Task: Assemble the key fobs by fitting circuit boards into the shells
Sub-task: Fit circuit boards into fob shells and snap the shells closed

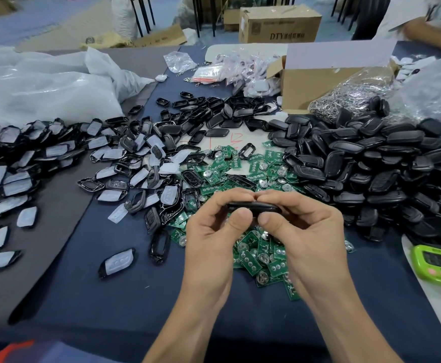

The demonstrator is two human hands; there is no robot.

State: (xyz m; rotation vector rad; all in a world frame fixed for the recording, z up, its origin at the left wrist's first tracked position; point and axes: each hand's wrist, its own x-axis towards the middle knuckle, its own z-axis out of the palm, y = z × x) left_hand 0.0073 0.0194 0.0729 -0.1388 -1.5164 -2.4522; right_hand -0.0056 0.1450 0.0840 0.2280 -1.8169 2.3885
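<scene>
Shell [256, 205] between both hands [209, 233] [309, 231]

A black, oval plastic key fob shell [253, 207] is held edge-on and roughly level, pinched between the thumbs and fingertips of the left hand [213, 231] and the right hand [308, 231]. Beneath and beyond it lies a loose pile of small green rectangular circuit boards [256, 174] carrying round silver coin cells. A deep heap of black shell backs [371, 163] lies to the right, while black shell frames with whitish translucent button pads [125, 158] are scattered to the left
</scene>
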